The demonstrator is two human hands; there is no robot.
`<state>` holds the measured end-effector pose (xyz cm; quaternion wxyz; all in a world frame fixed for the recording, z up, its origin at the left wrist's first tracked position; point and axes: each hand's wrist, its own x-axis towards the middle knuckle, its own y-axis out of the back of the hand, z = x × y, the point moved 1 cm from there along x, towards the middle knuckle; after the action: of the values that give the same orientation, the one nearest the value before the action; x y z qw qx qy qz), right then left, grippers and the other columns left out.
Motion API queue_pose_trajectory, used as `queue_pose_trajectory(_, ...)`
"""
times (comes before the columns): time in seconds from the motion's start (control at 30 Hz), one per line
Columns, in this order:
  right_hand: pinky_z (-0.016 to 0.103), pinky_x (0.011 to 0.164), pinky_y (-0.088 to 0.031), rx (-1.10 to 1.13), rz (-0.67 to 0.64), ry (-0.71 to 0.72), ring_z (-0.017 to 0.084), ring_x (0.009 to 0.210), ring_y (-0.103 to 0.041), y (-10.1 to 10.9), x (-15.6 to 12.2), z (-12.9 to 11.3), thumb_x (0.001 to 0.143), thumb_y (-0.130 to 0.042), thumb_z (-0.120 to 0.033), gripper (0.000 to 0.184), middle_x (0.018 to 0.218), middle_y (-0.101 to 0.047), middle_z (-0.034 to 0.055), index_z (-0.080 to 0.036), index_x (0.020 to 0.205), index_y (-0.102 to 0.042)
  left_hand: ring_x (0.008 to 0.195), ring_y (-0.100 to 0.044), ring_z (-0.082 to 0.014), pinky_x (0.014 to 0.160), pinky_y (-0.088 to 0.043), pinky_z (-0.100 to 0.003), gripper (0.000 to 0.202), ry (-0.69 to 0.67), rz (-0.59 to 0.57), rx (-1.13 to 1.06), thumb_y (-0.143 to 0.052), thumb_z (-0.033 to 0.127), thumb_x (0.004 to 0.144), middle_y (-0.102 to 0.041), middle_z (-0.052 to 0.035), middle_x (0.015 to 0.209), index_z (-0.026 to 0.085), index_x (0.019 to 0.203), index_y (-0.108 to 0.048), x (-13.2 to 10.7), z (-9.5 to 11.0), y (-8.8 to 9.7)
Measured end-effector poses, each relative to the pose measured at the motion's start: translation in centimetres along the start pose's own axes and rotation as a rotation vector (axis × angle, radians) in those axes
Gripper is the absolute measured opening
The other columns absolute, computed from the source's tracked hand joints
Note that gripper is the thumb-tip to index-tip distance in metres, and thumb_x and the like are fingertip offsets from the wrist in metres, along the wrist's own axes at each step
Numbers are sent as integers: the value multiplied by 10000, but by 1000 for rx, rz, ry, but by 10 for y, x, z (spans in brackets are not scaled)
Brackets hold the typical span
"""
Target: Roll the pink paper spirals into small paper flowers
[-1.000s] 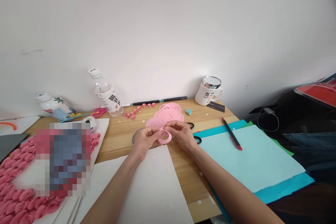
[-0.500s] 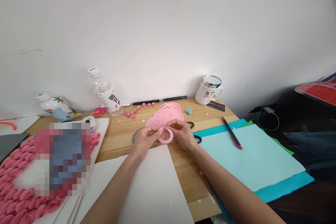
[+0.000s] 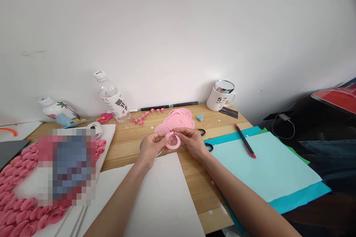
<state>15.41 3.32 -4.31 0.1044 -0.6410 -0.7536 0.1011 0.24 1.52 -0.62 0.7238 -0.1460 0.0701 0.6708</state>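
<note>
Between my two hands is a curled pink paper strip [image 3: 175,145], its lower part hanging in a loop. My left hand [image 3: 151,149] pinches it from the left between thumb and fingers. From the right, my right hand [image 3: 193,141] pinches its upper end with the fingertips. Just beyond lies a pile of pink paper spirals [image 3: 178,120] on the wooden table. Several small rolled pink paper flowers [image 3: 141,117] sit to the left of that pile. Black scissor handles [image 3: 208,147] show beside my right wrist, and the blades are hidden.
White sheets [image 3: 164,192] lie under my left forearm, pale blue paper [image 3: 261,166] with a pen [image 3: 244,141] to the right. A mug [image 3: 219,98] and a water bottle [image 3: 114,100] stand near the wall. A board with pink paper flowers [image 3: 20,214] fills the left.
The strip's loop has turned and shifted slightly left, with a larger opening on its upper right. Both hands keep their pinch on it with small finger movements.
</note>
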Motion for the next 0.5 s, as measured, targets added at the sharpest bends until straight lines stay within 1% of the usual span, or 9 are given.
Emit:
queue_pose_trajectory(0.17,282,634,-510,17,41,8,153,648,-633,-1,-1,-1,611,-748,-349,233,727,-700,28,-177,752,-677,639,-625,-142,610,-540,-268,341,14,-6,13,-766,341,577,-706,-79,790,114,822,-699,0,-1,0)
queue_pose_trajectory(0.3,267,595,-502,63,35,-10,135,580,-617,-3,-3,-4,536,-798,-302,241,669,-684,8,-179,681,-651,646,-629,-144,636,-544,-281,333,31,-63,16,-768,350,578,-697,-60,753,122,808,-694,-1,-1,-1)
queue_pose_trajectory(0.4,258,585,-500,70,29,-14,134,582,-617,-2,-3,-3,536,-800,-298,239,672,-689,12,-177,694,-666,638,-625,-136,633,-543,-274,327,37,-85,18,-767,343,585,-693,-54,745,127,820,-692,-1,-2,-1)
queue_pose_trajectory(0.5,286,669,-515,54,6,-14,155,671,-644,-1,-2,-2,590,-767,-337,253,756,-709,30,-184,778,-692,619,-613,-130,626,-547,-282,330,23,-63,16,-767,340,585,-695,-65,767,120,820,-692,1,-3,1)
